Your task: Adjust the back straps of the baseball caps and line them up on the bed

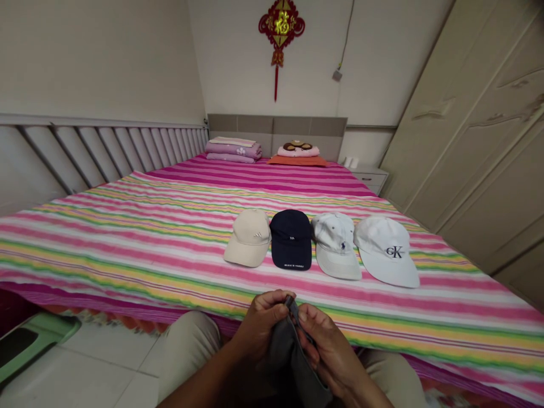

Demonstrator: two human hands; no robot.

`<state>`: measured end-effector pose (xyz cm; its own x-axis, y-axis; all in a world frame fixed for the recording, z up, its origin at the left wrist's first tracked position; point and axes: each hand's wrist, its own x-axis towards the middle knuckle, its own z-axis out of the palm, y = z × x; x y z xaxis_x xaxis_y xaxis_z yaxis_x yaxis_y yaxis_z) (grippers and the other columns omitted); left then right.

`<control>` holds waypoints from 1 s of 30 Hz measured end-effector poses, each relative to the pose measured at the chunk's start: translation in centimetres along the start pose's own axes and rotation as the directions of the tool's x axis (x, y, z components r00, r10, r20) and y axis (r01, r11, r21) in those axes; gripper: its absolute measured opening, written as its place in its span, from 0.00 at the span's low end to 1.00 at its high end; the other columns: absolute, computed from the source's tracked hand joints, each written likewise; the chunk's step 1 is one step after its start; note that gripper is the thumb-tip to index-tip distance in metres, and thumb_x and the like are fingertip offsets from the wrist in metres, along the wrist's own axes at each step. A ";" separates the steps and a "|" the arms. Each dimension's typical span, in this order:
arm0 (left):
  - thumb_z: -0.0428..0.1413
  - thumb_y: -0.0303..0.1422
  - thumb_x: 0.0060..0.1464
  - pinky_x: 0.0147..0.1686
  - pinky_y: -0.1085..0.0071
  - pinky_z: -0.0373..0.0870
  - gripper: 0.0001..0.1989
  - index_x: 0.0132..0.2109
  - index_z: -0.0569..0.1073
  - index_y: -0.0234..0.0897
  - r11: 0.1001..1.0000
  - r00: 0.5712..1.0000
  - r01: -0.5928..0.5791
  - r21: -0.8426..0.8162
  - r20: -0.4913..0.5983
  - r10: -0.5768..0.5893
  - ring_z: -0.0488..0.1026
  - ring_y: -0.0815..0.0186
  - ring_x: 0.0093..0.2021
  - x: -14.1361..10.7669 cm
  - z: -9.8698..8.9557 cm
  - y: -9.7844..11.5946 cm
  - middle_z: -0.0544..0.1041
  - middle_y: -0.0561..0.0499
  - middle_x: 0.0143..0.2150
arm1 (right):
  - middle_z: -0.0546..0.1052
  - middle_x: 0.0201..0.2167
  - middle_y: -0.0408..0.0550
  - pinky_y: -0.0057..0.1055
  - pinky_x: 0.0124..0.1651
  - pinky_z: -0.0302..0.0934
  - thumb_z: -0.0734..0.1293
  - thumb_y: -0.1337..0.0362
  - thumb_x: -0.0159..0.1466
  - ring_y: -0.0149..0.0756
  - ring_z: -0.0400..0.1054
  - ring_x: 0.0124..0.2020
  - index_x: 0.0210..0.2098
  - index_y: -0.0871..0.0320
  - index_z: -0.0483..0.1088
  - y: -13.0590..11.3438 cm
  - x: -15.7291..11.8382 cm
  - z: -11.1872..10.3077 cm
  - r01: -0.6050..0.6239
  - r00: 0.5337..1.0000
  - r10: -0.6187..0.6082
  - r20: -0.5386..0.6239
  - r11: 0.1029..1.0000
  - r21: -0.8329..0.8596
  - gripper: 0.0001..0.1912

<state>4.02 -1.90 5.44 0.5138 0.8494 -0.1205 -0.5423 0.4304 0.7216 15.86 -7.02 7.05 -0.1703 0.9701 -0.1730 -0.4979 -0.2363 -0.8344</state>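
Between both hands, close to my lap, is a dark grey cap (284, 345), its narrow strap (292, 306) uppermost. My left hand (263, 317) pinches one end of the strap between thumb and fingers. From the other side, my right hand (325, 340) grips the strap and the cap's edge. Beyond them on the bed lie a beige cap (250, 235), a navy cap (291, 238), a pale grey cap (336, 243) and a white cap with "CK" on it (385, 249), side by side in a row with brims toward me.
A striped sheet (170, 243) covers the bed. Folded bedding (233, 150) and a pillow stack (297, 153) sit by the headboard (306, 130). A railing (127, 147) runs along the left, a wardrobe (476, 141) along the right. A green stool (40, 340) stands at lower left.
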 end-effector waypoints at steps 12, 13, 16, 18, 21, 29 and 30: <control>0.63 0.32 0.33 0.27 0.76 0.57 0.12 0.31 0.77 0.34 0.970 0.995 -0.095 0.225 0.063 0.083 0.62 0.73 0.27 -0.2 0.3 0.6 0.65 0.53 0.28 | 0.56 0.07 0.31 0.19 0.12 0.35 0.66 0.52 0.53 0.17 0.39 0.08 0.19 0.59 0.60 -0.3 -0.1 0.0 0.013 1.000 -0.013 -0.002 1.000 -0.019 0.19; 0.63 0.33 0.34 0.28 0.76 0.57 0.12 0.31 0.77 0.34 0.963 0.993 -0.105 0.247 0.072 0.090 0.62 0.72 0.28 -0.2 0.3 0.6 0.65 0.53 0.28 | 0.55 0.06 0.31 0.19 0.12 0.35 0.66 0.52 0.53 0.17 0.39 0.08 0.19 0.60 0.60 -0.3 -0.1 -0.1 0.015 1.000 -0.015 0.011 1.000 -0.017 0.19; 0.62 0.34 0.36 0.29 0.75 0.58 0.11 0.31 0.77 0.34 0.938 0.990 -0.127 0.324 0.102 0.099 0.62 0.71 0.29 -0.3 0.4 0.7 0.65 0.53 0.28 | 0.55 0.06 0.31 0.19 0.12 0.36 0.65 0.52 0.54 0.17 0.39 0.08 0.19 0.60 0.60 -0.3 0.0 -0.2 0.024 0.999 -0.024 0.036 1.000 0.005 0.18; 0.61 0.34 0.38 0.30 0.74 0.59 0.11 0.32 0.77 0.34 0.918 0.988 -0.130 0.374 0.121 0.091 0.63 0.70 0.29 -0.4 0.5 0.9 0.65 0.52 0.28 | 0.56 0.07 0.32 0.19 0.12 0.36 0.66 0.53 0.54 0.17 0.39 0.08 0.19 0.60 0.61 -0.2 0.0 -0.4 0.030 0.999 -0.030 0.034 0.999 0.018 0.18; 0.61 0.34 0.38 0.30 0.74 0.59 0.10 0.31 0.77 0.34 0.900 0.987 -0.138 0.413 0.134 0.089 0.63 0.70 0.29 -0.5 0.7 1.3 0.65 0.52 0.28 | 0.58 0.08 0.33 0.19 0.12 0.38 0.66 0.55 0.54 0.16 0.39 0.09 0.19 0.61 0.62 -0.3 -0.1 -0.5 0.035 0.999 -0.035 0.017 0.999 0.018 0.16; 0.61 0.34 0.38 0.31 0.73 0.59 0.11 0.33 0.77 0.36 0.909 0.984 -0.156 0.386 0.138 0.111 0.64 0.69 0.30 -0.4 0.4 1.4 0.66 0.52 0.28 | 0.61 0.09 0.33 0.20 0.16 0.46 0.69 0.63 0.51 0.20 0.48 0.11 0.28 0.59 0.64 -0.7 -0.2 -0.7 0.046 0.997 -0.045 -0.057 0.999 0.027 0.10; 0.61 0.34 0.39 0.31 0.73 0.59 0.11 0.33 0.77 0.36 0.911 0.983 -0.156 0.383 0.148 0.106 0.65 0.69 0.30 -0.4 0.3 1.3 0.66 0.52 0.29 | 0.61 0.10 0.33 0.20 0.16 0.46 0.69 0.63 0.51 0.20 0.48 0.11 0.28 0.58 0.62 -0.7 -0.2 -0.7 0.064 0.997 -0.062 -0.054 0.997 0.037 0.10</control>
<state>3.34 -1.75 6.60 0.5461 0.8357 0.0586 -0.3191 0.1428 0.9369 16.79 -7.02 7.29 -0.0933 0.9844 -0.1494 -0.5392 -0.1761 -0.8236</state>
